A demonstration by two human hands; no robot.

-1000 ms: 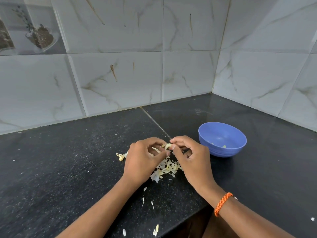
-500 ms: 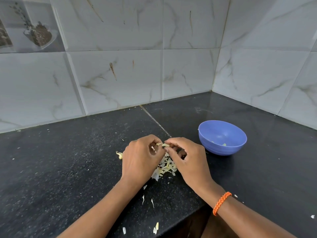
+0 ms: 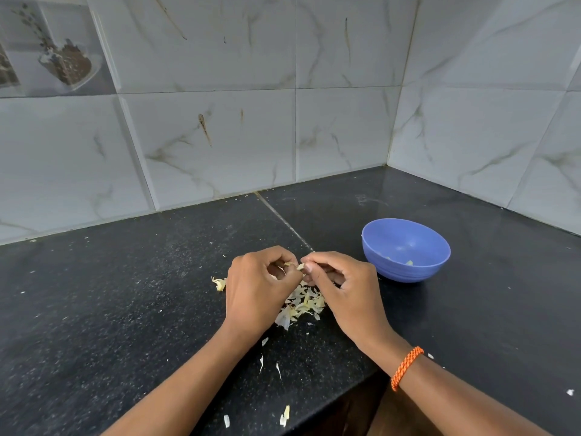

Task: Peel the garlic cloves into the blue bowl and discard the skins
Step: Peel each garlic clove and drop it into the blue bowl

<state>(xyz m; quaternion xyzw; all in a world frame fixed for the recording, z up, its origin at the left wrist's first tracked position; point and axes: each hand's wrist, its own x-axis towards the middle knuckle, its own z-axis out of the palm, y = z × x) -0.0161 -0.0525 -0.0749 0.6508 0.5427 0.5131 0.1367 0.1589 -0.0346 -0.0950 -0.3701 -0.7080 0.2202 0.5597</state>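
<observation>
A small pale garlic clove (image 3: 298, 266) sits between both hands above the black counter. My left hand (image 3: 256, 294) grips it with curled fingers, and my right hand (image 3: 342, 291) pinches its other end between thumb and forefinger. Beneath them lies a pile of garlic skins (image 3: 301, 305). To the right of my right hand stands the blue bowl (image 3: 405, 250), with a few pale peeled pieces at its bottom.
The black counter (image 3: 125, 309) meets marble-tiled walls in a corner at the back right. Its front edge runs diagonally below my wrists. Loose skin flakes (image 3: 284, 415) lie near that edge, and another skin scrap (image 3: 219, 283) lies left of my left hand.
Both hands stay at the clove with only small finger shifts; the right thumb and forefinger have closed tighter on the clove's end. The bowl has not moved.
</observation>
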